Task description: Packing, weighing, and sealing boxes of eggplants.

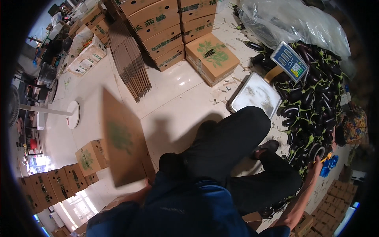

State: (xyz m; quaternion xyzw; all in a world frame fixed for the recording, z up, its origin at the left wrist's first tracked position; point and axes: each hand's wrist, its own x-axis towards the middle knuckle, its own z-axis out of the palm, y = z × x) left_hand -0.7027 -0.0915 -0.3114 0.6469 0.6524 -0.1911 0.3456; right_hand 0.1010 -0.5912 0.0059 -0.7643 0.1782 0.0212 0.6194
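A cardboard box [124, 142] with a green printed design stands tilted on my left side, blurred by motion. At its lower corner my left hand [149, 181] grips it, with most of the fingers hidden. On the far right my right hand [316, 166] holds a tape dispenser with a roll of tape [316, 151] and a yellow part. Below and around that hand spreads a large heap of dark purple eggplants [308, 103] on the floor. Between my knee and the heap is a platform scale [254, 93] with a keypad display [289, 61].
A closed carton [211, 56] sits beside tall stacked cartons [160, 29]. Flattened cardboard [127, 62] leans nearby. Clear plastic sheeting [293, 23] covers part of the heap. At left are a fan stand [72, 114], a foam box [87, 56] and a row of cartons [59, 183].
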